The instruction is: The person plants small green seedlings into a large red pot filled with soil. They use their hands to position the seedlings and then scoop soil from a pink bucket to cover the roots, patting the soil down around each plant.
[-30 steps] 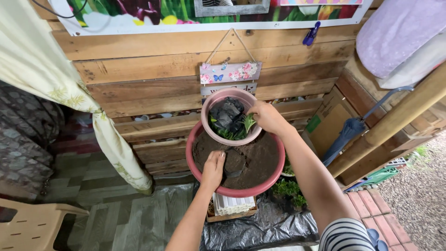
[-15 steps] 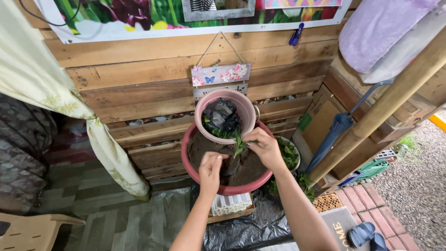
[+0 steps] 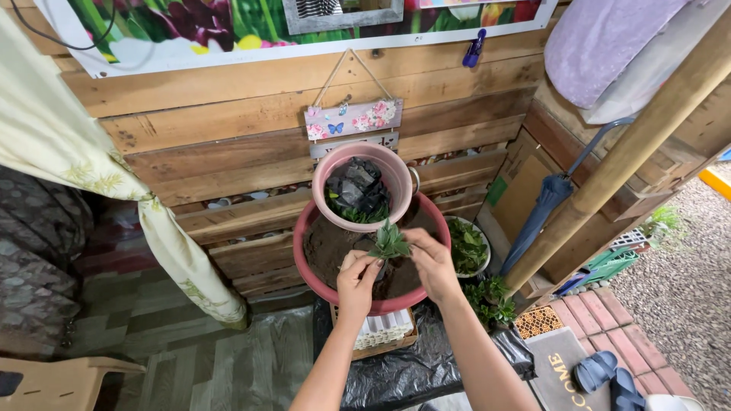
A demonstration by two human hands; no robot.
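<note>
- Two bare forearms enter from the bottom edge — no sleeves in view on either one.
- left hand: bare, no glove, no ring or bracelet to be seen; fingernails look short and plain, though detail is small.
- right hand: bare as well, no glove, no watch or band at the wrist.
- Both wrists uncovered, nothing strapped or tied on them.
- Upper arms, shoulders and clothing fall outside the picture — cannot tell what is worn above the forearms.
- No markings or tattoos visible on the arms at this size.
</note>
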